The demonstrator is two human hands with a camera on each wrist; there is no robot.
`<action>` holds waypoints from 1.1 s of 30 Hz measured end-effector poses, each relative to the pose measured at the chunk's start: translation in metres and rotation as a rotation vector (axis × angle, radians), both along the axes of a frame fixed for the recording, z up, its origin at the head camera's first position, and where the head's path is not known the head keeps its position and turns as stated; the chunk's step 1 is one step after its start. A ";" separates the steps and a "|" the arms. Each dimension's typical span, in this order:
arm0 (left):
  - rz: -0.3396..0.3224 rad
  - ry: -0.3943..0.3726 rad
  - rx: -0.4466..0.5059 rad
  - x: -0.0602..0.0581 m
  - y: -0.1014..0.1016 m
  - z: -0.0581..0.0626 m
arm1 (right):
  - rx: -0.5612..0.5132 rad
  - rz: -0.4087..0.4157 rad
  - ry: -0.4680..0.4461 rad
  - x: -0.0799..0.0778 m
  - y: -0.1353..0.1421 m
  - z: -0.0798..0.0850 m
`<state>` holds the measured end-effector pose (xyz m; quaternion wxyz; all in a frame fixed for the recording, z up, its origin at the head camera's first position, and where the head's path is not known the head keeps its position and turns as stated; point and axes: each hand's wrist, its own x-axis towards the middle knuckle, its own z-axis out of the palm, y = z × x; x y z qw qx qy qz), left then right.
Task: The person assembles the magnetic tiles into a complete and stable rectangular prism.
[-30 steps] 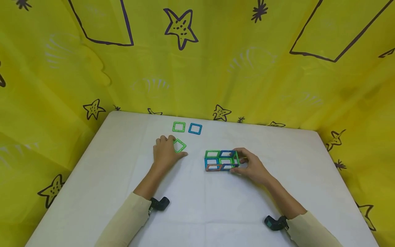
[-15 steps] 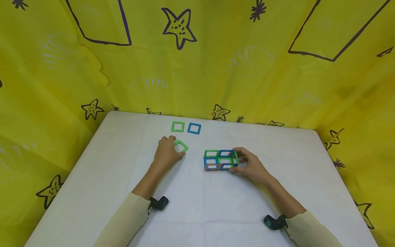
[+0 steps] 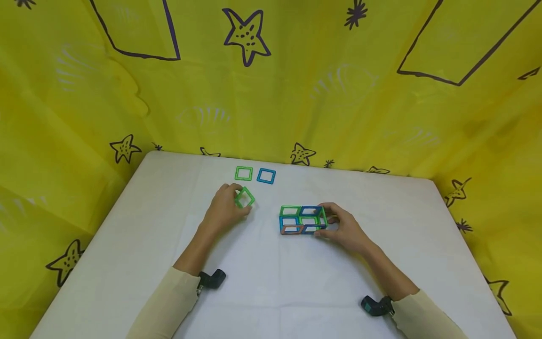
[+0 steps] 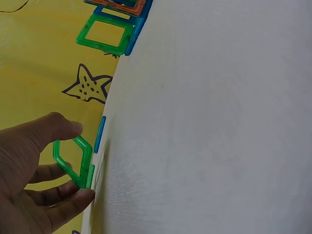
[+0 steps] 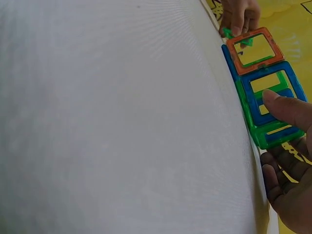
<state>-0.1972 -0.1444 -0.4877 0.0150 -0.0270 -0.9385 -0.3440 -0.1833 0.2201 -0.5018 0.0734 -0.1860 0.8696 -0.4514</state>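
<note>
Green square: it is tipped up like a diamond, one corner pointing to the far edge of the table [image 3: 254,273]; I can't tell if it touches.
Left hand [image 3: 223,207]: its thumb and fingers pinch the green square [image 3: 250,194], left of the table's middle.
Box of squares [image 3: 300,220]: it sits near the table's middle, its long side running left to right; an upright green piece makes its right end.
Right hand [image 3: 345,230]: it grips the box's right end, thumb on the near side, fingers behind, hiding a bit.
Loose squares: one green [image 3: 243,179] and one blue [image 3: 266,182] lie flat near the far edge, just past the left hand.
Behind: a yellow curtain [image 3: 271,103] with stars.
</note>
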 end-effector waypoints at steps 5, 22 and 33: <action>-0.041 -0.007 0.038 0.000 0.000 0.000 | -0.006 0.000 -0.017 0.001 0.000 0.002; -0.125 -0.045 0.070 0.004 0.008 -0.001 | -0.009 0.005 -0.021 -0.001 0.000 0.002; -0.219 -0.047 0.077 0.010 0.019 -0.001 | -0.022 0.013 -0.009 -0.001 0.001 -0.001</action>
